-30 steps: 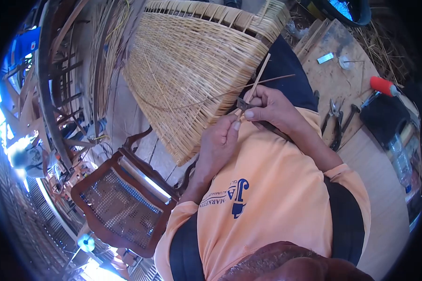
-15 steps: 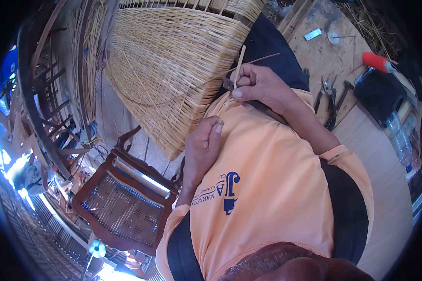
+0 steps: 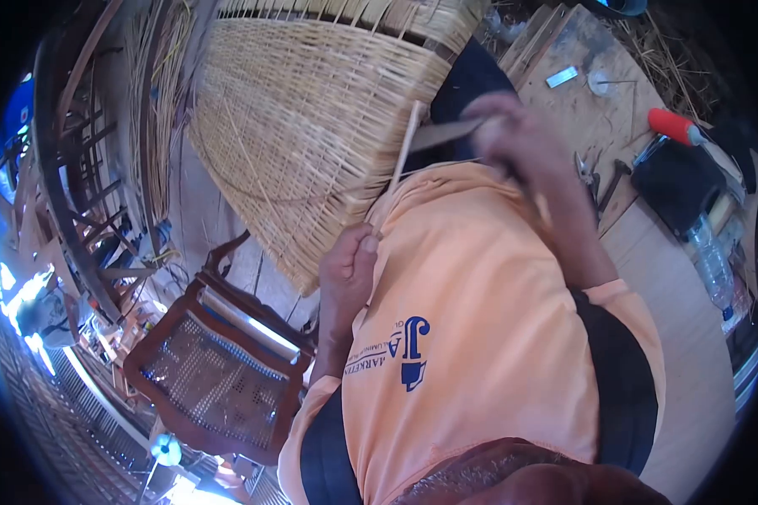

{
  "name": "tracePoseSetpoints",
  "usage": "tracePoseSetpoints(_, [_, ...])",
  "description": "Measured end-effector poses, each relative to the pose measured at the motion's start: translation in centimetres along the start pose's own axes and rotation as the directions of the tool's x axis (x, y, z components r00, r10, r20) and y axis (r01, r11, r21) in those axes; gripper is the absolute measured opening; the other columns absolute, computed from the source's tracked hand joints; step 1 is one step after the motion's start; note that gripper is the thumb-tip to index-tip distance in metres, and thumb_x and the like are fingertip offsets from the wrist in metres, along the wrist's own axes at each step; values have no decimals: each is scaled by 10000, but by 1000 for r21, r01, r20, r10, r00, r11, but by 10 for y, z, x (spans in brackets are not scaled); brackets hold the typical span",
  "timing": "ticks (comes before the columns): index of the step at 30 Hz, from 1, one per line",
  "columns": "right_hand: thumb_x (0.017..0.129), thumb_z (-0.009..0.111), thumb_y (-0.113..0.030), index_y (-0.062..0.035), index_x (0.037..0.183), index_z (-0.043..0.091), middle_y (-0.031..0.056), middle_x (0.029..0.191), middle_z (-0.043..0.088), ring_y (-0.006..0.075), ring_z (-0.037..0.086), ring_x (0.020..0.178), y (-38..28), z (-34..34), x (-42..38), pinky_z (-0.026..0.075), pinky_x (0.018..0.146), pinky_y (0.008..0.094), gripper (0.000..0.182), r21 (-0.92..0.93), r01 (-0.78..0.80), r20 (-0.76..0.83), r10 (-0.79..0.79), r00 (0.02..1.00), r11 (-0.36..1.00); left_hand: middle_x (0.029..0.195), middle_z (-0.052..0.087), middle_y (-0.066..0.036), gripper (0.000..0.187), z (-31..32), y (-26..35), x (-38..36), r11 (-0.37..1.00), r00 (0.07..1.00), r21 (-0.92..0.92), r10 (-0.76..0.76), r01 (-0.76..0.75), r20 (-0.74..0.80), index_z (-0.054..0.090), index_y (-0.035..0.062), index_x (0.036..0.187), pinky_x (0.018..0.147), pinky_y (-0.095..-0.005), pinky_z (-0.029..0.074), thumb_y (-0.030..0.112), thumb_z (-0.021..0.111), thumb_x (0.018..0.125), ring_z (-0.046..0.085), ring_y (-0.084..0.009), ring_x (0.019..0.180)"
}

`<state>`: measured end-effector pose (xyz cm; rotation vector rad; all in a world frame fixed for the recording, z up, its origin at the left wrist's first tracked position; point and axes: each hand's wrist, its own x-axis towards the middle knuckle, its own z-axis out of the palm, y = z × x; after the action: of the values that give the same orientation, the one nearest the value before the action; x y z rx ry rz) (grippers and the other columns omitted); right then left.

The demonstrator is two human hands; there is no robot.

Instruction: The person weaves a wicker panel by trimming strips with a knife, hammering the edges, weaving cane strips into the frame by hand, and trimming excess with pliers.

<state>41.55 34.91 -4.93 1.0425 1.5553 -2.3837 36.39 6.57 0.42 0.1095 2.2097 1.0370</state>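
My left hand [image 3: 348,265] is closed, its thumb and fingers pinching a pale flat rattan strip [image 3: 405,150] that slants up to the right in front of my shirt. My right hand [image 3: 509,139] is smeared by motion. From its fist a knife [image 3: 445,134] points left, the blade's tip close beside the upper part of the strip. Behind both hands leans a large woven rattan panel [image 3: 312,109], with a long thin loose cane curving across its face.
On the wooden board at right lie pliers [image 3: 588,174], a dark bar-like tool [image 3: 615,185], a red-handled tool [image 3: 672,126] and a plastic bottle [image 3: 713,268]. A brown chair with a cane seat [image 3: 215,374] stands at lower left. Bundled canes [image 3: 153,109] stand at upper left.
My right hand has left the strip and swung right and slightly down, the knife blade now in plain sight. My left hand has shifted a little left and down with the strip.
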Motion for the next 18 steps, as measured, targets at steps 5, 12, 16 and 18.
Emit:
tracePoseSetpoints(5, [829, 717, -207, 27, 1136, 545, -1, 728, 557, 48, 506, 540, 17, 28, 3, 390, 475, 176, 423, 241, -50, 460, -69, 885, 969, 767, 591, -34, 226, 7, 10, 14, 994, 990, 95, 31, -45, 135, 607, -5, 1068, 645, -260, 460, 180, 545, 954, 545, -105, 681])
tracePoseSetpoints(12, [845, 708, -165, 11, 1104, 540, 1, 726, 565, 49, 498, 534, 34, 34, 9, 401, 467, 183, 355, 256, -48, 451, -76, 889, 966, 737, 582, -51, 226, 30, 27, 34, 997, 990, -78, 26, -16, 137, 610, 17, 1072, 624, -243, 444, 204, 551, 958, 541, -104, 666])
tracePoseSetpoints(16, [849, 695, -151, 4, 1083, 529, 20, 739, 584, 54, 500, 520, 27, 33, 9, 404, 463, 188, 325, 342, -157, 501, -39, 865, 927, 784, 602, -51, 192, 33, 26, 40, 975, 980, 109, 186, -193, 76, 611, 16, 1056, 637, -248, 454, 169, 565, 950, 552, -120, 677])
tracePoseSetpoints(18, [854, 692, -152, 2, 1078, 529, 27, 742, 586, 60, 504, 521, 23, 26, 10, 407, 466, 190, 317, 324, -122, 392, -16, 920, 938, 809, 614, -61, 182, 31, 21, 38, 961, 975, 162, 220, -224, 43, 612, 12, 1051, 647, -255, 460, 155, 571, 945, 562, -131, 687])
